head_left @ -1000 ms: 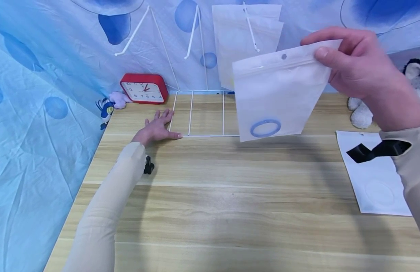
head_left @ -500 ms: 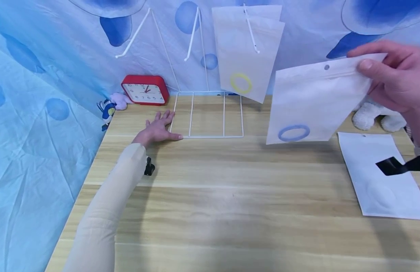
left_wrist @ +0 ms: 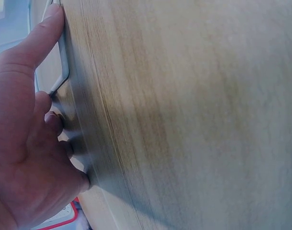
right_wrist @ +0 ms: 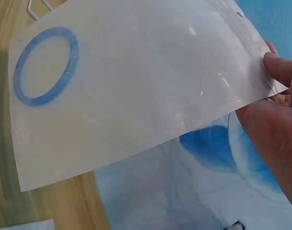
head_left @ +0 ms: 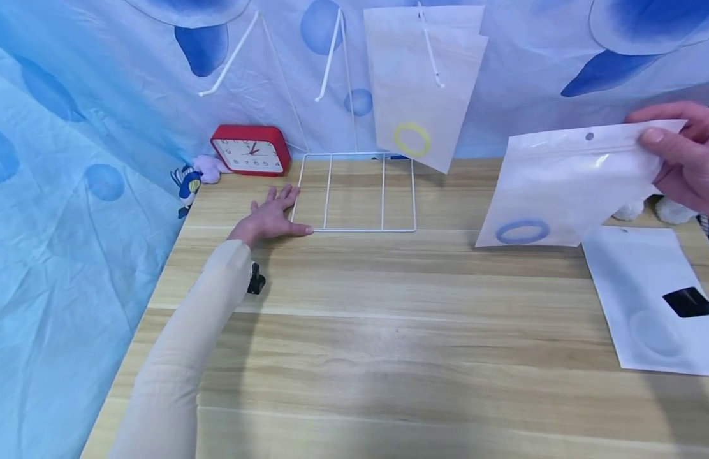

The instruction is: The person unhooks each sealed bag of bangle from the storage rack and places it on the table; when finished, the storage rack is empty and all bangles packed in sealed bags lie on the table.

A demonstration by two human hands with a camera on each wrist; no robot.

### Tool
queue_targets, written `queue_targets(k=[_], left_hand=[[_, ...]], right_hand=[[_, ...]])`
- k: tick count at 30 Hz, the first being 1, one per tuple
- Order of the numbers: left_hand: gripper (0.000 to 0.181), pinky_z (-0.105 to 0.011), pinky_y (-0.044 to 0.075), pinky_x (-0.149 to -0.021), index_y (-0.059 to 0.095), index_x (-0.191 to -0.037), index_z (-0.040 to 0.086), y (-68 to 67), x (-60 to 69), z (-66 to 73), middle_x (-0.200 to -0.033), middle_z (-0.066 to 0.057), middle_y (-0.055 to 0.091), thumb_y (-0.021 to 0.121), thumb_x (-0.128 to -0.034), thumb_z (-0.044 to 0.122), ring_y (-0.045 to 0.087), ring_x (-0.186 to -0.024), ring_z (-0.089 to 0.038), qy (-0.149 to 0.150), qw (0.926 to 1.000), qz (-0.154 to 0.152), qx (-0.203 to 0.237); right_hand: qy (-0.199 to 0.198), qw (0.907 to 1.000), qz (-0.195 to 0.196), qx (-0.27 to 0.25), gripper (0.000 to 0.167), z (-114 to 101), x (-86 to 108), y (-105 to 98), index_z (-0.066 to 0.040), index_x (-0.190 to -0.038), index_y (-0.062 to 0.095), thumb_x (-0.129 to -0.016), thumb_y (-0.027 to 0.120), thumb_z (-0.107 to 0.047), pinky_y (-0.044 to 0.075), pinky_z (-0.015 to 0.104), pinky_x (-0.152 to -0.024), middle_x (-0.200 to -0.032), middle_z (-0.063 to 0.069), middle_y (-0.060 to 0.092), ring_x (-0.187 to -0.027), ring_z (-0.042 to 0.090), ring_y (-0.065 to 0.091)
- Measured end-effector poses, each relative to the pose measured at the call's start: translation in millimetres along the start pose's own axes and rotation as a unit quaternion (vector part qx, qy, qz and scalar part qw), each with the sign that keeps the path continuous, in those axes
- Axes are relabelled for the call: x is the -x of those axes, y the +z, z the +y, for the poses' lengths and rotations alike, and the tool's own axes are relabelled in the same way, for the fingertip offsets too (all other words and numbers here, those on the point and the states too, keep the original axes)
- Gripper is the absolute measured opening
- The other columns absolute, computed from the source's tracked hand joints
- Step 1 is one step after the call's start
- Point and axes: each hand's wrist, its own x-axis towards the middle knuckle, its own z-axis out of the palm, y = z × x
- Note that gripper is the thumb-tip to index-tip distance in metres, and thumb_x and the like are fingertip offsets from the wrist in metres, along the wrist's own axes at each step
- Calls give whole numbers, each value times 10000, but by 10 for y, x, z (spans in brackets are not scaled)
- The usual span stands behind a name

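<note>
My right hand [head_left: 690, 156] pinches the top right corner of a white zip bag [head_left: 567, 178] between thumb and fingers. The bag hangs above the table's right side, its hang hole uppermost. A blue ring [right_wrist: 74, 52] shows through near its lower end in the right wrist view. At the back left, my left hand [head_left: 268, 220] rests with spread fingers at the near left corner of a white wire rack's base [head_left: 357, 231]; the thumb touches the wire in the left wrist view. White bags [head_left: 397, 70] hang on the rack's right hook, a yellow ring [head_left: 412, 153] inside the front one.
Another white bag [head_left: 624, 280] lies on the table at the right, a round shape raised in it. A red clock [head_left: 254, 152] stands left of the rack, beside small plush toys [head_left: 188, 186]. Two bare hooks [head_left: 231, 57] stick out on the rack's left. Patterned blue cloth hangs behind.
My right hand has carried the bag with the blue ring right and slightly down, away from the rack, uncovering the hanging bag's yellow ring. My left hand has stayed at the rack's base.
</note>
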Motion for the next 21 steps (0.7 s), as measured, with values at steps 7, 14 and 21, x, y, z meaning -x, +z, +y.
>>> queue_targets(k=[7,14,21], left_hand=[[1108,-700,-88,-1099,35,-1621,159,4,-17,8,-1674,-96,-59,714,-850,572,-140,-1491,-388,19,10000,32,-56],[1106,-699,-85,-1101,36,-1621,160,-2,-18,19,-1674,-97,-57,713,-849,570,-140,-1491,-390,-27,10000,14,-84],[1111,-688,-96,-1105,31,-1621,173,7,-21,20,-1675,-83,-64,715,-844,575,-150,-1492,-375,-73,10000,-17,-5]], right_hand=[[329,9988,364,38,297,92,68,-244,189,-1260,563,-987,459,140,585,349,-726,-1164,206,683,-1010,252,708],[673,9917,1065,274,286,166,-57,-430,124,-1243,625,-987,500,98,586,308,-691,-1141,134,698,-950,194,717],[1687,9548,1976,1442,259,175,-287,-512,-29,-1208,712,-983,588,-53,564,190,-667,-1167,-25,599,-906,63,634]])
